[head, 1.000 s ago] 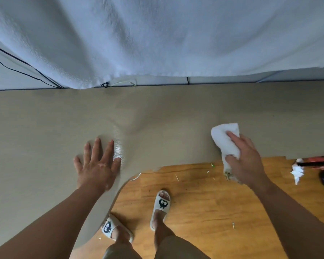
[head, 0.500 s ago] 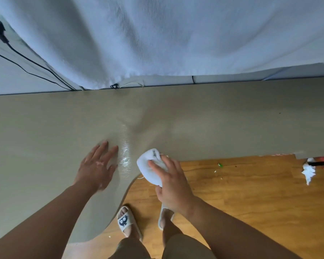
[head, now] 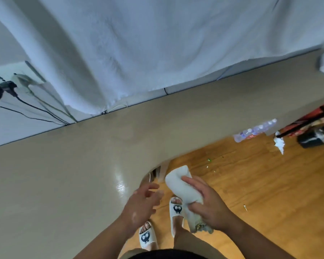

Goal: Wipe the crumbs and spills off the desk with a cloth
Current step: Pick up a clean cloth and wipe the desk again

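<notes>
The beige desk (head: 64,174) runs across the view, with a wet shine near its curved front edge. My right hand (head: 208,208) grips a folded white cloth (head: 180,184), held off the desk over the wooden floor; the cloth's lower end looks soiled. My left hand (head: 144,204) hovers at the desk's curved edge, fingers loosely spread and empty, just left of the cloth.
A large white towel (head: 157,43) hangs along the wall behind the desk. Cables and a plug (head: 0,90) sit at the far left. On the wooden floor (head: 260,184) lie a plastic bottle (head: 254,130), crumpled tissue (head: 279,144), small crumbs and dark items at the right.
My right hand has pulled the cloth off the desk's front edge toward me. My left hand has lifted from the desk top and moved right toward the cloth. The view swung left.
</notes>
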